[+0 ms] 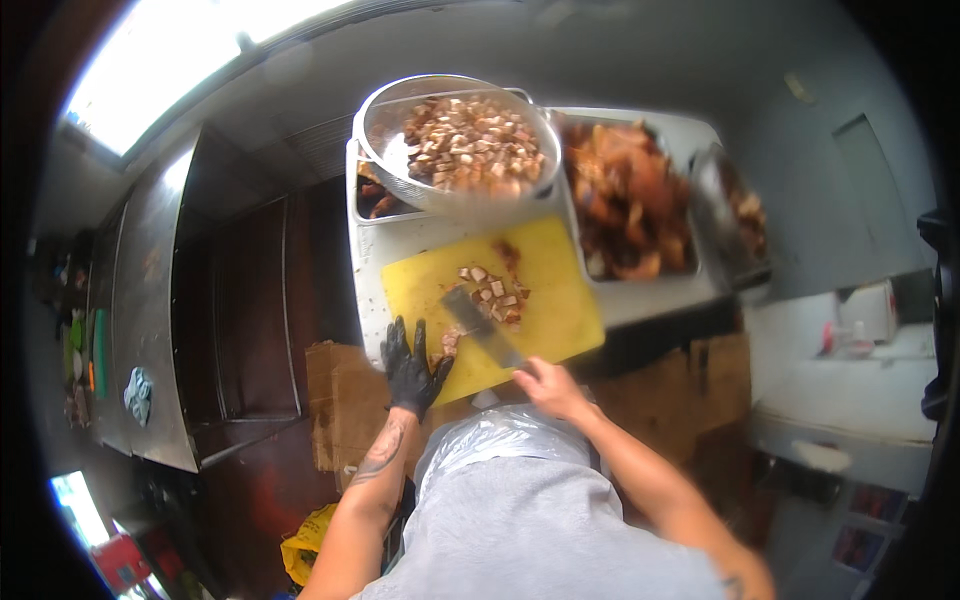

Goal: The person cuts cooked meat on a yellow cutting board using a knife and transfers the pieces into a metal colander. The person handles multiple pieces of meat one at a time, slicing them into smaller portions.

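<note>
My right hand [553, 386] is bare and grips the handle of a wide-bladed knife [480, 324], probably a cleaver. Its blade lies across a yellow cutting board [547, 292], between two lots of meat. Beyond the blade is a loose heap of diced cooked meat [499, 296]. A smaller piece of meat [450, 341] sits on the near side, close to my left hand [414, 367]. That hand wears a black glove, its fingers spread at the board's left edge, with nothing seen in its grasp. Any contact of the blade with the board is unclear.
A metal colander [366, 142] of diced meat stands behind the board, partly over a tray. Right of it, a deep tray [697, 276] holds large browned meat pieces, with a blurred metal container [712, 217] beside it. Left is a steel counter [150, 300] with a cloth [138, 394].
</note>
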A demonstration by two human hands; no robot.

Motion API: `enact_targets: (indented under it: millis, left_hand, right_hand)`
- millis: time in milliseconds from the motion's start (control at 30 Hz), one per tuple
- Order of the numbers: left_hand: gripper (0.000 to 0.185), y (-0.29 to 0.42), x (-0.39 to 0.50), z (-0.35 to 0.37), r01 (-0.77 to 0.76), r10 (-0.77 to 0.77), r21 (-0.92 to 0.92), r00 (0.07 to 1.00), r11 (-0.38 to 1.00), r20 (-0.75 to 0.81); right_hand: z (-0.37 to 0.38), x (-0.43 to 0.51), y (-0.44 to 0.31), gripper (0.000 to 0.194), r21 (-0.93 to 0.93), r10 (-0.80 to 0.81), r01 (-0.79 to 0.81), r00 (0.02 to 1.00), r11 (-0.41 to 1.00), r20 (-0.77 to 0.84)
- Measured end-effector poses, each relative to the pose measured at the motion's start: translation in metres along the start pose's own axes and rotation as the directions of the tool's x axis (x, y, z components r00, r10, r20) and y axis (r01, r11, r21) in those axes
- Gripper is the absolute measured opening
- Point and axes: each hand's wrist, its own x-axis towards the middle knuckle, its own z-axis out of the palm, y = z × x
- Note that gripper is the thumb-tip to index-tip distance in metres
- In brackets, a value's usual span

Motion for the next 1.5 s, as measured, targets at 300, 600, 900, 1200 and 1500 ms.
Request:
enact_targets:
  millis: [300,600,900,1200,1500]
  left_hand:
    - [0.114,0.057,0.124,0.038,-0.313,0.349,-0.298,0.934,0.902,0.073]
    - [0.089,0.082,0.065,0.065,-0.165,0.097,-0.429,0.98,0.888,-0.176]
    - [0.075,0.122,0.126,-0.009,-0.35,-0.115,-0.591,0.786,0.726,-0.607]
    - [0.04,0.129,0.289,-0.1,-0.405,-0.154,-0.533,0.672,0.743,-0.724]
    - [0.045,0.049,0.14,0.03,-0.155,0.078,-0.436,0.979,0.887,-0.188]
  right_hand:
    - [-0.056,-0.059,0.054,0.034,0.653,0.644,-0.558,0.752,0.512,0.138]
    - [0.037,-0.02,0.01,0.033,0.576,0.514,-0.604,0.79,0.551,0.335]
    - [-0.027,0.012,-0.046,0.032,0.233,0.108,-0.099,0.994,0.967,-0.026]
    - [-0.063,0.024,-0.021,0.034,0.365,0.253,-0.182,0.955,0.913,-0.156]
    - [-0.092,-0.024,0.069,0.038,0.591,0.603,-0.611,0.759,0.527,0.246]
